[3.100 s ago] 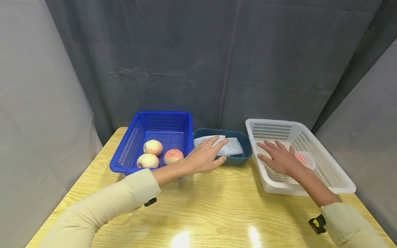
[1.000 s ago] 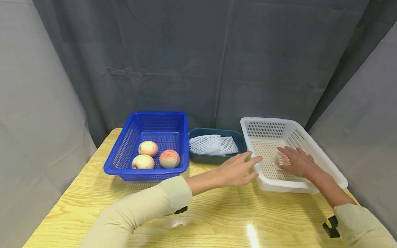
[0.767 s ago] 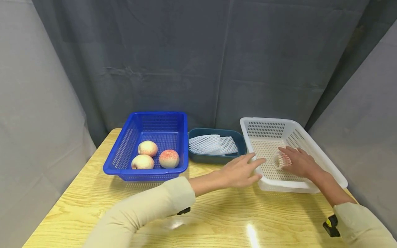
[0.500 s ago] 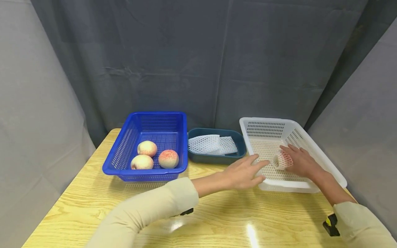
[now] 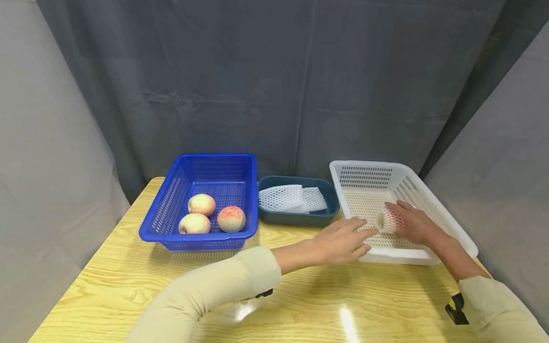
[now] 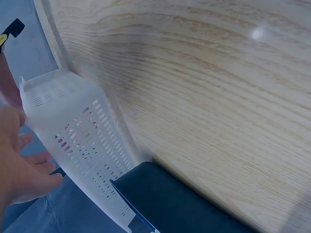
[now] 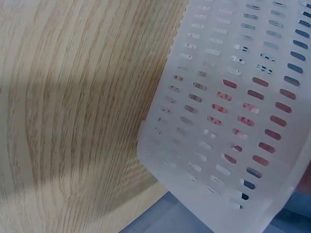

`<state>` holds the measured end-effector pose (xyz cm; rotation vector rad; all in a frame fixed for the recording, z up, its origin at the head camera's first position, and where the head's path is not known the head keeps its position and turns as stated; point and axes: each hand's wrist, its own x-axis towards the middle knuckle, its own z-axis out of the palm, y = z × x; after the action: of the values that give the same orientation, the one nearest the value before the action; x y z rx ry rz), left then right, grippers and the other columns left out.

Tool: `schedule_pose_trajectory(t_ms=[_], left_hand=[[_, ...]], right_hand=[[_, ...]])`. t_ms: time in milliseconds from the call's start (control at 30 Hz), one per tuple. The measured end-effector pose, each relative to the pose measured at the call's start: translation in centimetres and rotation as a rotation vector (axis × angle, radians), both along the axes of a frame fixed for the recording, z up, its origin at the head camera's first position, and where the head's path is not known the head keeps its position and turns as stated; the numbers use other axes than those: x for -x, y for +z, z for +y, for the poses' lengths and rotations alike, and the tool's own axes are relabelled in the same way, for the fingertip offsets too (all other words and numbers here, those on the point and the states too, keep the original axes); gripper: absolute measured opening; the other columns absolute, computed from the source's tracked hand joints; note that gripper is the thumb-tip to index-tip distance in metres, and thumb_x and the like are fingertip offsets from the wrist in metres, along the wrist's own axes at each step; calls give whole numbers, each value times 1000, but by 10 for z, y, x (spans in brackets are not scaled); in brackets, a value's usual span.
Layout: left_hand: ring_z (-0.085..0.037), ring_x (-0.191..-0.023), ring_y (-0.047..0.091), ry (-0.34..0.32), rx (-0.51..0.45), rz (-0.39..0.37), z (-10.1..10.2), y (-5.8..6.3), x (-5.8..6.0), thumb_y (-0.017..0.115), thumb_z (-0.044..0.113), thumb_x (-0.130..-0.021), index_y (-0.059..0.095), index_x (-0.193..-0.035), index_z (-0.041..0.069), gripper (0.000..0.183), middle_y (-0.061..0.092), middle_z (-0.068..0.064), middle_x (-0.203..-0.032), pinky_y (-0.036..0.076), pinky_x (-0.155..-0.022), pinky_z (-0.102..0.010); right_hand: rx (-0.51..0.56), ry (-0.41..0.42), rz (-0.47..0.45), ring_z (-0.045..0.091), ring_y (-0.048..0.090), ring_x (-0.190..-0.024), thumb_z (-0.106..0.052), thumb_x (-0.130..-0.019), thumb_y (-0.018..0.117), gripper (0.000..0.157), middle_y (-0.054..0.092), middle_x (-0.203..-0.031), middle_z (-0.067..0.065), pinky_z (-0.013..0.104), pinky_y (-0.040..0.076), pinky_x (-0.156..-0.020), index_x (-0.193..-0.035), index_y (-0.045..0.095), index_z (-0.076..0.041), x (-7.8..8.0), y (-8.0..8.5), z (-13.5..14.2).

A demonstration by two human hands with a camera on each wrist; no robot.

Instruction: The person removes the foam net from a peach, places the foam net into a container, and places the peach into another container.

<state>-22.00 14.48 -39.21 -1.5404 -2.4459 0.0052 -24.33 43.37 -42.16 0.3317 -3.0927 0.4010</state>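
In the head view my right hand point(image 5: 412, 225) reaches into the white slotted basket point(image 5: 403, 256) and grips a peach point(image 5: 391, 221) wrapped in a white foam net. The net's open end points left. My left hand point(image 5: 340, 241) hovers at the basket's left front rim, fingers spread and holding nothing. Its fingertips come close to the netted peach. In the left wrist view the left hand point(image 6: 24, 170) is beside the basket wall point(image 6: 53, 114). From the right wrist, the basket wall point(image 7: 194, 131) hides most of the hand; red patches show through its slots.
A blue basket point(image 5: 147, 224) at left holds three bare peaches point(image 5: 231, 219). Between the baskets, a dark teal tray point(image 5: 296, 219) contains white foam nets point(image 5: 280, 198). All stand on a wooden table point(image 5: 180, 286), with a grey curtain point(image 5: 223, 85) behind.
My left hand has moved right, from over the teal tray to the white basket's rim. My right hand, earlier spread above the basket, has taken hold of the netted peach and turned its open end left.
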Motion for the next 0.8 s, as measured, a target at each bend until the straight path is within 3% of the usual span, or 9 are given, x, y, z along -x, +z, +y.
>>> schedule_pose_trajectory(t_ms=[200, 433, 567, 800], left_hand=[[-18, -137, 43, -43, -11, 58, 4, -3, 2, 43, 38, -107, 51, -148, 22, 44, 52, -6, -146, 30, -113, -28], [-20, -142, 37, -30, 51, -15, 7, -7, 7, 35, 39, -109, 51, -148, 28, 43, 47, -2, -151, 26, -115, -30], [-21, -144, 34, -29, 92, -13, 8, -9, 8, 31, 39, -110, 53, -146, 33, 43, 46, -1, -152, 27, -116, -34], [-20, -145, 29, -8, 116, -66, 10, -10, 8, 26, 41, -110, 50, -147, 38, 44, 43, 0, -154, 24, -117, -32]], right_hand=[[-11, -5, 5, 65, 31, -126, -5, -82, 79, 80, 24, -146, 43, 75, 29, -98, -148, 36, 4, -1, 3, 0], [-48, 2, 65, 66, 40, -113, -8, -78, 84, 83, 33, -139, 40, 75, 36, -90, -146, 38, 7, -4, 2, 1], [-43, -23, 55, 64, 40, -108, -8, -77, 85, 84, 32, -137, 39, 73, 40, -83, -146, 39, 5, -5, 0, 1], [-41, -12, 77, 61, 39, -113, -12, -76, 86, 82, 34, -137, 41, 69, 37, -83, -142, 39, -1, -5, -7, 6]])
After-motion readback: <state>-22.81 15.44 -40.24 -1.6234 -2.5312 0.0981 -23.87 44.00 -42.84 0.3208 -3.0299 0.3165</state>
